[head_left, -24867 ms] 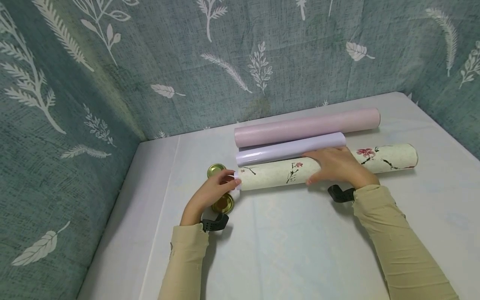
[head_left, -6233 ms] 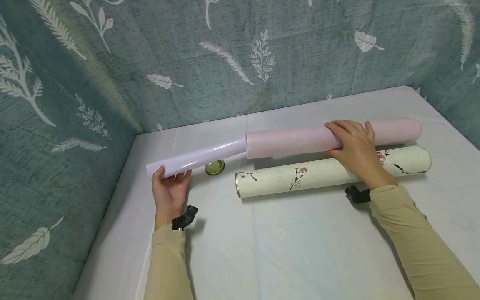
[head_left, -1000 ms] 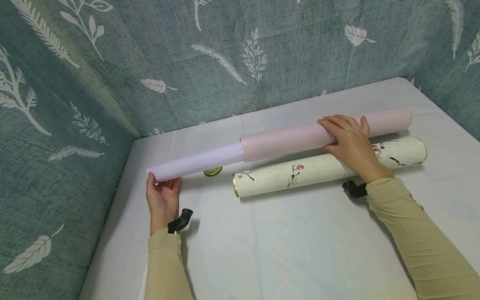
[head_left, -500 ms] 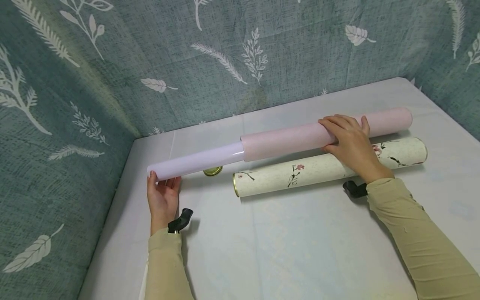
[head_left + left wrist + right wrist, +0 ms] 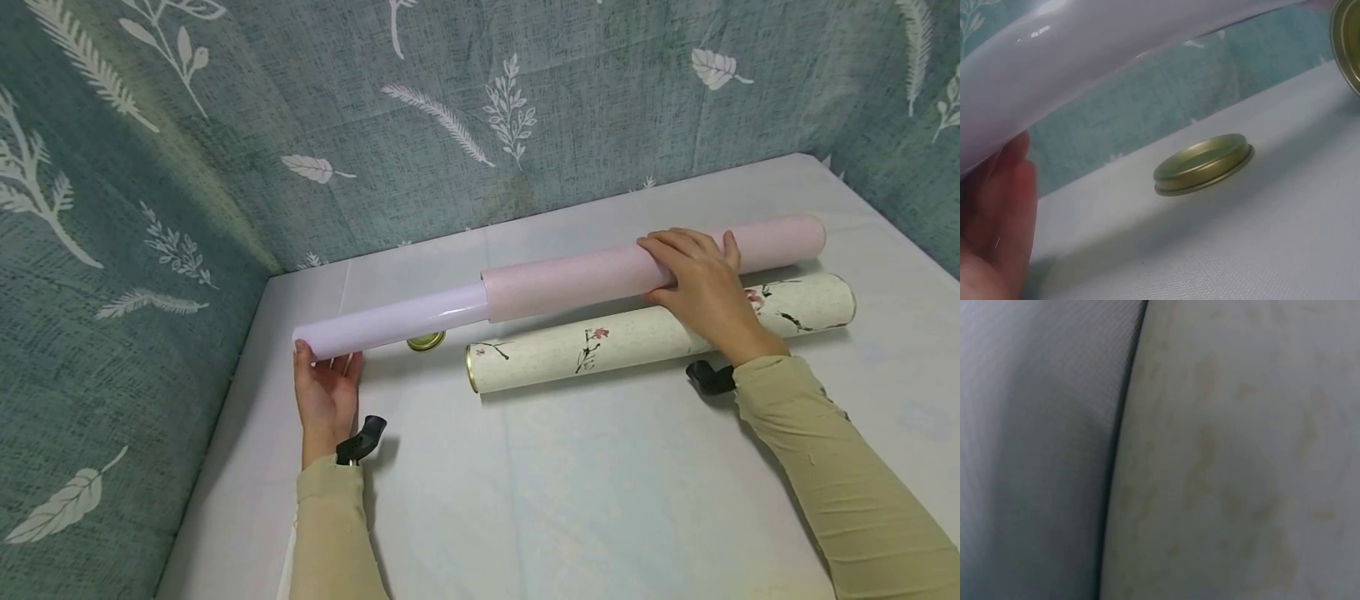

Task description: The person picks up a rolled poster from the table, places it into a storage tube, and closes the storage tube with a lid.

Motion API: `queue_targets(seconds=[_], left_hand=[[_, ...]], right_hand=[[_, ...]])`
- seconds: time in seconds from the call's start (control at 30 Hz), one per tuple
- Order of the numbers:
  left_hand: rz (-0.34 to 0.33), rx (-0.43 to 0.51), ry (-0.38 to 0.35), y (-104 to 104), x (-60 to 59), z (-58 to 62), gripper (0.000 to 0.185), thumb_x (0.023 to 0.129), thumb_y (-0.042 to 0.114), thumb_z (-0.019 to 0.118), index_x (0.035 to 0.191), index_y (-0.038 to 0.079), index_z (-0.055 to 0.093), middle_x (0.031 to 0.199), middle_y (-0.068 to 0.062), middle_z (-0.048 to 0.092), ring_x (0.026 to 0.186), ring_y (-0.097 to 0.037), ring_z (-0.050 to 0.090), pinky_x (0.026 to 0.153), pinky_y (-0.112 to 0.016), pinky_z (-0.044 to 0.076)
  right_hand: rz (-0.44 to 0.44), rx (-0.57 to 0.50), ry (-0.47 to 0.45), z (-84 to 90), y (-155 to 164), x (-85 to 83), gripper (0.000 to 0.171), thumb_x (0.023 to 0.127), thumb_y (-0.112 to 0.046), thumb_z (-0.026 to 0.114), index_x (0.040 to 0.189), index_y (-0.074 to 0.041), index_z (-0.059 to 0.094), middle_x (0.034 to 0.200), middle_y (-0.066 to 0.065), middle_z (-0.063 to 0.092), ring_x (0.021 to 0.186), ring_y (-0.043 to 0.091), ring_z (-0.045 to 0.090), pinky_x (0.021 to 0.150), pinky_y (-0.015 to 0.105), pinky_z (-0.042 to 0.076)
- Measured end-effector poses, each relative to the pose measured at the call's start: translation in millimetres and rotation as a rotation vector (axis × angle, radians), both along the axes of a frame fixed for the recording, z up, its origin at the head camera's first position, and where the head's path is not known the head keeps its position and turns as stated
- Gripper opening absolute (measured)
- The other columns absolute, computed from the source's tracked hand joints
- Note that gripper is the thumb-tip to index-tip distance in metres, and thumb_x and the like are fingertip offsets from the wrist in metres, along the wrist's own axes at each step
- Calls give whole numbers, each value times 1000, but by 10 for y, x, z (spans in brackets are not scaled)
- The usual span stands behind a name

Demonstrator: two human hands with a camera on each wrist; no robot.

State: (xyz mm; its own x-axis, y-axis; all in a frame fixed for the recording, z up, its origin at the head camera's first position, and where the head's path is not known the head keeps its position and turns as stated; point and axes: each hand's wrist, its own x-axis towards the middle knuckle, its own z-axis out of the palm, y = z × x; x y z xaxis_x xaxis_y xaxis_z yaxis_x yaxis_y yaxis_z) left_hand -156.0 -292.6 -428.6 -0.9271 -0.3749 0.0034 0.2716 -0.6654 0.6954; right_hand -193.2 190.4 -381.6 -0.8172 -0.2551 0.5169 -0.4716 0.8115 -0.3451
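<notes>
The lilac roll [image 5: 393, 320] is lodged part-way inside the left end of the pink roll [image 5: 570, 282]; together they form one long line held just above the white worktop [image 5: 600, 500], parallel to and behind the flower-printed tube [image 5: 660, 332]. Judged from its glossy face, the lilac roll is likely light, smooth and slippery, and a hollow sheet roll of this kind would dent under a hard pinch; support from below near the free end is the safer hold. The pink roll has a matt, faintly textured face that should give better friction, and being the outer sleeve it is best taken around its middle to right portion, clear of the joint. The left hand [image 5: 324, 392] lies palm up beneath the free left end of the lilac roll, fingers nearly straight and relaxed, cradling rather than clasping; the left wrist view shows the roll resting over the fingers [image 5: 1004, 206]. The right hand [image 5: 701, 283] lies over the top of the pink roll with fingers curled around it, gripping it, wrist low near the flower-printed tube. A gold lid [image 5: 426, 341] lies flat on the worktop below the lilac roll, apart from both hands. The right wrist view is too blurred to read.
</notes>
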Motion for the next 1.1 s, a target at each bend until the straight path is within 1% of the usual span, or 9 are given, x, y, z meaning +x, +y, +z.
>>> queue_targets(seconds=[0.1,0.23,0.33,0.57,0.7,0.8,0.97,1.07,1.1], left_hand=[[-17,13,10,-10,8,15,52,84,39,60,127,19,39,128,-10,40,117,-29,43,96,-41,35],[-29,74,19,-22,30,34,56,83,47,57,128,21,37,128,-9,40,116,-28,43,97,-40,34],[-33,98,28,-23,41,39,55,83,48,56,127,21,39,128,-9,40,116,-28,44,97,-41,34],[-44,39,42,-10,52,33,49,87,43,53,128,20,42,131,-10,38,117,-28,42,98,-42,32],[-35,26,36,-8,40,33,52,85,43,56,129,19,41,131,-10,38,117,-28,42,98,-42,33],[-29,29,28,-6,35,40,56,83,43,59,129,19,38,129,-10,39,116,-27,43,96,-41,35],[-20,37,16,-4,33,43,57,82,41,60,128,18,36,127,-8,41,112,-26,45,95,-39,37],[-17,19,12,-1,28,40,57,83,41,60,129,18,35,127,-8,41,112,-25,45,94,-39,37],[-16,0,8,2,26,37,57,83,42,59,129,18,35,127,-8,41,112,-25,45,94,-38,38]], right_hand=[[-1,1,-3,7,0,2,66,65,-16,79,125,-16,52,126,4,49,121,26,35,99,60,-2],[-3,6,-6,12,0,4,67,65,-16,79,126,-17,51,127,4,48,121,26,34,99,60,-2],[-5,5,-13,17,-2,6,67,65,-16,79,126,-17,51,127,3,48,121,26,34,99,59,-2],[-6,4,-24,25,-3,3,68,65,-14,79,126,-16,51,127,4,48,121,27,34,100,59,-3],[-6,4,-24,26,-1,3,68,65,-14,79,126,-17,50,127,4,48,121,27,34,99,60,-2],[-7,3,-24,25,0,5,68,65,-15,79,127,-17,50,127,4,48,121,27,34,99,60,-2],[-7,5,-23,19,-2,-1,68,65,-15,79,127,-17,50,127,4,48,121,27,34,99,60,-2],[-8,5,-20,17,-3,-4,68,64,-15,80,126,-17,51,127,4,48,121,27,35,99,60,-1],[-9,5,-19,17,-3,-4,68,64,-15,80,126,-16,51,126,4,48,120,27,35,99,60,-1]])
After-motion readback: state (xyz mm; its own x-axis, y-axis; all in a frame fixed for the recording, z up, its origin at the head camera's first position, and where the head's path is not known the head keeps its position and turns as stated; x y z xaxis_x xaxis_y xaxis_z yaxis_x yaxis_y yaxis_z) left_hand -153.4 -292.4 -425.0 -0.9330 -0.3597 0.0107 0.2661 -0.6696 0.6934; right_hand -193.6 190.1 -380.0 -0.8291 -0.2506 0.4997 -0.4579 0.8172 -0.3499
